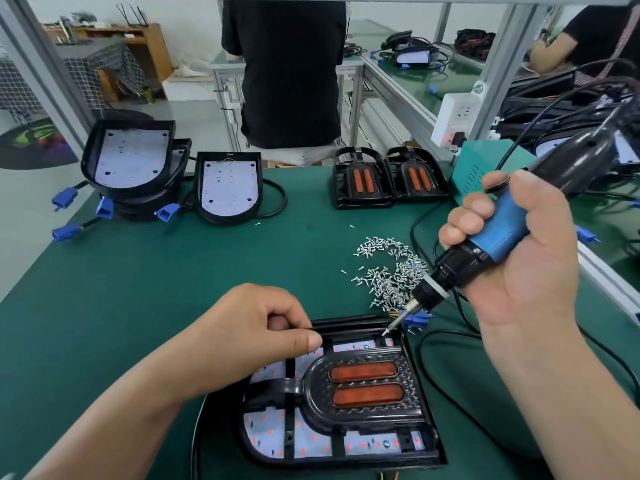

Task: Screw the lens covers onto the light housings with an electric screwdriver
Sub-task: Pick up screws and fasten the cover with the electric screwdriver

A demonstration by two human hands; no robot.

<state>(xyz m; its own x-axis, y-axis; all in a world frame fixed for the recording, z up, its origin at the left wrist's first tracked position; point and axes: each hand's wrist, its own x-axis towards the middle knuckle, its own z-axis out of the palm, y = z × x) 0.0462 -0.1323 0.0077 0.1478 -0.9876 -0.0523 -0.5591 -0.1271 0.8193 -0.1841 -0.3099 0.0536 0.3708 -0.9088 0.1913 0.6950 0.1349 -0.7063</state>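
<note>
Right hand (519, 244) grips electric screwdriver (495, 237), bit on lens cover (360, 386); left hand (256, 327) steadies housing (429, 441).

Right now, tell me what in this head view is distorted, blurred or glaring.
Head view: wide-angle distortion tilts and bows the grey aluminium frame posts; light is soft and even, shadows faint on the green bench mat; the small silver screws and blue-and-black electric screwdriver look sharp.

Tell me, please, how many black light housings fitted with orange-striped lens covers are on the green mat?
3. One housing lies at the near edge; two housings sit side by side at the far edge. The left stack may hide others.
</note>
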